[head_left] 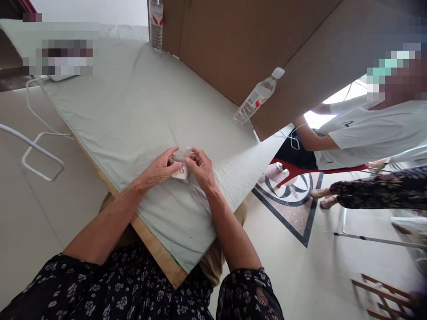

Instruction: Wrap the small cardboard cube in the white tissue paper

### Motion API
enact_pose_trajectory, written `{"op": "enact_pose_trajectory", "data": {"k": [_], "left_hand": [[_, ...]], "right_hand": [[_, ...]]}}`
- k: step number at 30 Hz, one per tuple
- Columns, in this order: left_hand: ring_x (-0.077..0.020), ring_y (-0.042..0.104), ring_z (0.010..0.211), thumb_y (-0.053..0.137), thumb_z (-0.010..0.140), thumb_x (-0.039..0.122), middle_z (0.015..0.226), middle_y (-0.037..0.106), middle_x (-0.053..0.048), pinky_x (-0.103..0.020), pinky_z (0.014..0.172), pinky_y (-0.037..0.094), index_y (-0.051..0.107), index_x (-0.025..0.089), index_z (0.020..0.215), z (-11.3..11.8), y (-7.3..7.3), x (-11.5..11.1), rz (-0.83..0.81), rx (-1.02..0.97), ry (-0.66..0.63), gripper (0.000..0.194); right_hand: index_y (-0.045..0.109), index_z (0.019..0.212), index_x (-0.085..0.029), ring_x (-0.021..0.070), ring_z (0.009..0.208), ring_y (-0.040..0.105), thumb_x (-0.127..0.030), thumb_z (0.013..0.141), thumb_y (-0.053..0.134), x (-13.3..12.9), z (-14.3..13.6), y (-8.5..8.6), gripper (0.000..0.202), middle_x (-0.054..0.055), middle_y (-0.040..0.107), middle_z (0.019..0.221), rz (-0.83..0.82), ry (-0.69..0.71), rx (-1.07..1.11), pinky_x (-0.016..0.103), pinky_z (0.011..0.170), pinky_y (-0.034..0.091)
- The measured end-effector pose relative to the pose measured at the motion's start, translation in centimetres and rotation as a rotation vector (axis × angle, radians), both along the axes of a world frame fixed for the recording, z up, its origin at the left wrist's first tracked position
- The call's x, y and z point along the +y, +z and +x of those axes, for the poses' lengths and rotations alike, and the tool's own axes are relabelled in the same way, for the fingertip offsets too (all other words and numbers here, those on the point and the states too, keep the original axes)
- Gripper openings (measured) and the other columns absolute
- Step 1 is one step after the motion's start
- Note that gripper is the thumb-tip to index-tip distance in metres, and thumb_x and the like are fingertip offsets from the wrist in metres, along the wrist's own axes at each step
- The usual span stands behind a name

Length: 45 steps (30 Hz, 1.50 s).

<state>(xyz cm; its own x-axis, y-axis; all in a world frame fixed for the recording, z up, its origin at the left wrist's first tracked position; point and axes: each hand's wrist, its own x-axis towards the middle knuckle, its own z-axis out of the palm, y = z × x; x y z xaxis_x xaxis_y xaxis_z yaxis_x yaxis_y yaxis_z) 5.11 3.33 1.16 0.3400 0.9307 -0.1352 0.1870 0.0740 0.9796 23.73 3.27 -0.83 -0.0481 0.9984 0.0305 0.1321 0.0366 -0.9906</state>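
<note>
While your left hand (172,159) grasps a small white printed box (180,172) | right hand (199,168) at its edge, grip unclear | pale-green tablecloth (133,115) beneath

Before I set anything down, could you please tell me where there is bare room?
The pale green tablecloth is bare between the left hand and the brown cardboard panel. It is crowded around the small white printed box, by the right hand, and beside both clear plastic bottles.

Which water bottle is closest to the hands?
The right-hand water bottle, by the cardboard's near corner. The other bottle is farther away, by the cardboard's left edge.
</note>
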Motion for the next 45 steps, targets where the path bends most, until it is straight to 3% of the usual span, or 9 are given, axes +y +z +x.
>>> {"op": "enact_pose_trajectory", "data": {"k": [5,11,17,22,24,29,32,38,45], "left_hand": [[-0.0227,0.065,0.098,0.056,0.088,0.054,0.118,0.067,-0.013,-0.037,0.09,0.051,0.04,0.006,0.157,0.2,-0.6,-0.2,0.124,0.087,0.015,0.085],[-0.0241,0.062,0.1,0.04,0.101,0.05,0.108,0.069,-0.012,-0.042,0.101,0.047,0.038,0.005,0.158,0.9,-1.6,-0.7,0.3,0.212,0.071,0.073],[-0.0231,0.063,0.105,0.037,0.102,0.051,0.115,0.07,-0.012,-0.04,0.104,0.046,0.042,0.009,0.157,0.7,-1.9,-0.5,0.324,0.211,0.085,0.068],[-0.0224,0.064,0.104,0.042,0.099,0.048,0.118,0.071,-0.012,-0.039,0.103,0.048,0.047,0.011,0.154,0.5,-2.1,-0.1,0.304,0.188,0.101,0.066],[-0.0218,0.064,0.101,0.044,0.098,0.048,0.119,0.071,-0.012,-0.038,0.1,0.049,0.047,0.01,0.153,0.5,-2.0,-0.1,0.285,0.177,0.104,0.067],[-0.0224,0.065,0.101,0.047,0.096,0.049,0.12,0.072,-0.013,-0.038,0.098,0.05,0.048,0.01,0.152,0.3,-1.4,-0.1,0.223,0.128,0.132,0.068],[-0.0239,0.066,0.105,0.048,0.096,0.053,0.123,0.072,-0.014,-0.039,0.099,0.05,0.051,0.011,0.15,0.0,-1.0,-0.2,0.163,0.073,0.203,0.068],[-0.0262,0.065,0.114,0.061,0.081,0.042,0.123,0.071,-0.012,-0.042,0.104,0.05,0.053,0.015,0.146,-0.7,-0.8,-0.1,0.101,-0.048,0.279,0.071],[-0.0278,0.065,0.11,0.066,0.067,0.035,0.132,0.067,-0.013,-0.047,0.1,0.052,0.047,0.017,0.15,-0.8,-0.9,0.0,0.04,-0.081,0.236,0.088]], "right_hand": [[0.068,0.114,-0.024,0.0178,0.087,0.066,-0.052,0.083,0.07,0.8,-0.9,1.4,0.042,0.003,0.071,0.094,0.075,-0.047,-0.01,0.035,0.085,0.054],[0.069,0.093,-0.026,0.0211,0.092,0.068,-0.037,0.09,0.064,-1.7,-1.2,2.2,0.012,0.002,0.075,0.09,0.26,-0.092,-0.241,0.041,0.097,0.05],[0.071,0.09,-0.028,0.0253,0.115,0.067,-0.022,0.095,0.056,-3.7,-0.6,2.6,0.017,0.004,0.08,0.106,0.526,0.158,-0.636,0.047,0.108,0.041],[0.074,0.101,-0.029,0.0261,0.127,0.066,-0.018,0.094,0.055,-5.6,-0.5,2.5,0.023,0.005,0.078,0.126,0.563,0.227,-0.711,0.05,0.115,0.037],[0.074,0.101,-0.03,0.0263,0.121,0.07,-0.021,0.094,0.057,-6.4,-0.4,2.4,0.02,0.005,0.08,0.119,0.568,0.182,-0.628,0.051,0.114,0.039],[0.07,0.103,-0.029,0.0258,0.109,0.073,-0.032,0.095,0.061,-7.0,0.9,2.1,0.012,0.006,0.08,0.108,0.478,-0.157,-0.36,0.049,0.104,0.051],[0.068,0.108,-0.029,0.0269,0.119,0.068,-0.034,0.092,0.064,-6.4,1.7,1.6,0.017,0.008,0.077,0.121,0.429,-0.206,-0.345,0.051,0.107,0.051],[0.057,0.136,-0.029,0.0305,0.143,0.052,-0.043,0.086,0.074,-5.3,2.5,0.8,0.055,0.012,0.058,0.153,0.306,-0.059,-0.373,0.054,0.111,0.049],[0.044,0.153,-0.029,0.0325,0.153,0.043,-0.048,0.086,0.075,-4.2,1.7,0.9,0.076,0.013,0.049,0.162,0.405,0.109,-0.561,0.058,0.124,0.036]]}}
